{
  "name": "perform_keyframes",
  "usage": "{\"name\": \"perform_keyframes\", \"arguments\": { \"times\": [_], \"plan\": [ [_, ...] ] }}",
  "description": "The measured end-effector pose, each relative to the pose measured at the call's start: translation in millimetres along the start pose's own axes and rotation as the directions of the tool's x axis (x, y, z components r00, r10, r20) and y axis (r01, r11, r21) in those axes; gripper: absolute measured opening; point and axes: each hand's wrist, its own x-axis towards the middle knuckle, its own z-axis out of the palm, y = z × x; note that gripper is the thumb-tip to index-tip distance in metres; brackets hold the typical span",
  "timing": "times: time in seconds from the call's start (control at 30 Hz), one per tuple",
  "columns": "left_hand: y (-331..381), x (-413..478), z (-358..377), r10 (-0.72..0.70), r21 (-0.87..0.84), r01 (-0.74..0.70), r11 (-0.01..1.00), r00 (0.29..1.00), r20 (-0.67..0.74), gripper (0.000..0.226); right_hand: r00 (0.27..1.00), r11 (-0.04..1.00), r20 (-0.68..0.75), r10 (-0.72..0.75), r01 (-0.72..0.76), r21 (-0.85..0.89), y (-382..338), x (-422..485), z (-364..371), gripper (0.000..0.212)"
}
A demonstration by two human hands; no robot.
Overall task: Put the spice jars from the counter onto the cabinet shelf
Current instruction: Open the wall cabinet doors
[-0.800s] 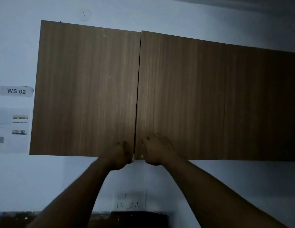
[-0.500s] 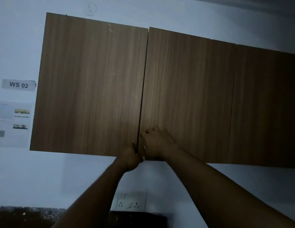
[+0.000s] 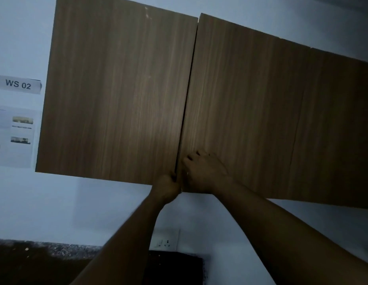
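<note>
Cabinet doors: 3 | left hand, right hand: grip door edges

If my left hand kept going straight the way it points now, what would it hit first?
The left door, at its lower corner by the seam. The left hand points up at that corner and already seems to grip its edge, though the dim view makes depth unclear.
</note>
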Motion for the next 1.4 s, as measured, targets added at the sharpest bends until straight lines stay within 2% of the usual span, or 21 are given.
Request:
{"name": "perform_keyframes", "arguments": {
  "times": [0.07,0.13,0.23,0.4,0.53,0.63,0.73,0.83,0.97,1.03,1.13,1.23,1.3,1.4],
  "plan": [
    [2,-6,-1,0.008,-0.022,-0.007,1.0,1.0,0.014,0.007,0.999,0.999,-0.036,-0.009,0.007,-0.042,-2,-1,-9,0.062],
    [4,-14,-4,0.011,-0.081,-0.012,0.997,1.0,-0.017,0.018,0.998,0.996,-0.066,-0.021,0.016,-0.086,-3,-1,-21,0.063],
    [6,-26,-11,0.003,-0.217,-0.01,0.976,0.999,-0.035,0.018,0.996,0.989,-0.075,-0.055,0.044,-0.143,-3,-3,-44,0.061],
    [29,-46,-12,0.006,-0.364,0.049,0.93,0.989,0.149,0.027,0.979,0.94,-0.164,-0.123,0.062,-0.336,-6,-22,-68,0.033],
    [57,-61,-4,0.045,-0.421,0.091,0.902,0.952,0.302,0.027,0.977,0.919,-0.175,-0.124,0.046,-0.391,-6,-45,-90,0.029],
    [84,-73,12,0.113,-0.497,0.103,0.861,0.916,0.385,0.02,0.996,0.915,-0.085,-0.037,0.0,-0.404,1,-65,-104,0.034],
    [110,-84,33,0.153,-0.531,0.122,0.839,0.882,0.445,0.024,0.998,0.89,-0.051,0.033,-0.053,-0.453,12,-90,-117,0.037],
    [126,-95,59,0.215,-0.553,0.13,0.823,0.829,0.515,0.03,0.989,0.832,0.006,0.148,-0.121,-0.542,23,-116,-129,0.049],
    [140,-107,94,0.316,-0.494,0.027,0.869,0.736,0.598,0.034,0.918,0.743,0.075,0.39,-0.266,-0.615,44,-148,-136,0.043],
    [145,-108,111,0.332,-0.452,-0.031,0.892,0.722,0.606,0.044,0.87,0.703,0.084,0.485,-0.331,-0.629,54,-162,-136,0.04],
    [152,-108,136,0.362,-0.326,-0.206,0.923,0.753,0.55,0.057,0.823,0.666,0.068,0.564,-0.405,-0.627,70,-185,-125,0.043],
    [161,-107,155,0.443,-0.13,-0.433,0.892,0.78,0.442,0.063,0.798,0.661,0.063,0.599,-0.448,-0.602,83,-207,-108,0.03],
    [164,-104,164,0.472,-0.018,-0.513,0.858,0.776,0.419,0.064,0.771,0.653,0.081,0.632,-0.473,-0.591,93,-218,-97,0.029],
    [165,-95,175,0.464,0.112,-0.559,0.822,0.77,0.439,0.064,0.718,0.638,0.108,0.688,-0.528,-0.561,117,-236,-85,0.032]
  ]
}}
